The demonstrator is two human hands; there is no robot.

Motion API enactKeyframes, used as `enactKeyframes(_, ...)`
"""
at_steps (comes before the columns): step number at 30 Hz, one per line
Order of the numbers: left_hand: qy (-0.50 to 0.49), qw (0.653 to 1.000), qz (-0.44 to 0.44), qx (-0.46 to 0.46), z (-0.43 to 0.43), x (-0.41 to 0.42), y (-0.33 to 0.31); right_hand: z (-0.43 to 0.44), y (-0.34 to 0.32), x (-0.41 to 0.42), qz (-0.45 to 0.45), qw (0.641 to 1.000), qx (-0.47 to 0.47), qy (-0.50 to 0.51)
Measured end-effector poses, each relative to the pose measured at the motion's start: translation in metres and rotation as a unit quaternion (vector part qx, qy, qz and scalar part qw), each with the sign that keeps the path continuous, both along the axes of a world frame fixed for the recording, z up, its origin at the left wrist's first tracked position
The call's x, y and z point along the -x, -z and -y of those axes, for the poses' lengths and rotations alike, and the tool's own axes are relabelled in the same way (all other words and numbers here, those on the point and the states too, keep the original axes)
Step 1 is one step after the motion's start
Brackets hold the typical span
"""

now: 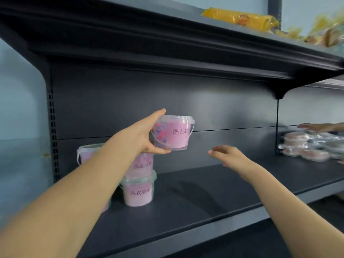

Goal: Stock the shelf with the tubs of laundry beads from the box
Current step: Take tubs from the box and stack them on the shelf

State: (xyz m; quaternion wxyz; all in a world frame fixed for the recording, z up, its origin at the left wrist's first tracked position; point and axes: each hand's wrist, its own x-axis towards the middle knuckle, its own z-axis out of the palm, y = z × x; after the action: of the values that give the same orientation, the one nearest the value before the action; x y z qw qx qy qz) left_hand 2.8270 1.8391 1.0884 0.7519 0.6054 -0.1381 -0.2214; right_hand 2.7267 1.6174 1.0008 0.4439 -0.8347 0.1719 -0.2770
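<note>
Holding a tub [172, 134] over the shelf [204, 192]
Grip of left hand [143, 138] clamps it; right hand [230, 155] relaxed, fingers apart.

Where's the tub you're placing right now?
Head view, left of centre: the tub is held by the left hand over the two stacked tubs on the shelf.

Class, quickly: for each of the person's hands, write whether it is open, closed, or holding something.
Left hand: grips a tub of laundry beads.
Right hand: open, fingers relaxed, holding nothing.
</note>
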Motion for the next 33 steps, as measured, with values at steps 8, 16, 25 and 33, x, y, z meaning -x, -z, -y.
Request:
enactKeyframes(8, 0.020, 0.999, -0.042, 0.018, 0.111, -0.014, 0.024, 0.086, -0.003, -0.004, -0.027, 0.999, 0.018, 0.019)
enactKeyframes(16, -0.002, 0.998, -0.068, -0.004, 0.209, -0.050, 0.060, 0.168, 0.003, -0.041, -0.056, 0.998, 0.035, 0.005)
enactKeyframes(25, -0.025, 0.993, -0.075, -0.082, 0.282, -0.100, 0.110, 0.219, 0.023, -0.092, -0.083, 0.995, 0.035, -0.029)
enactKeyframes(33, -0.051, 0.991, -0.050, -0.110, 0.322, -0.116, 0.132, 0.238, 0.040, -0.118, -0.082, 0.994, 0.054, -0.049)
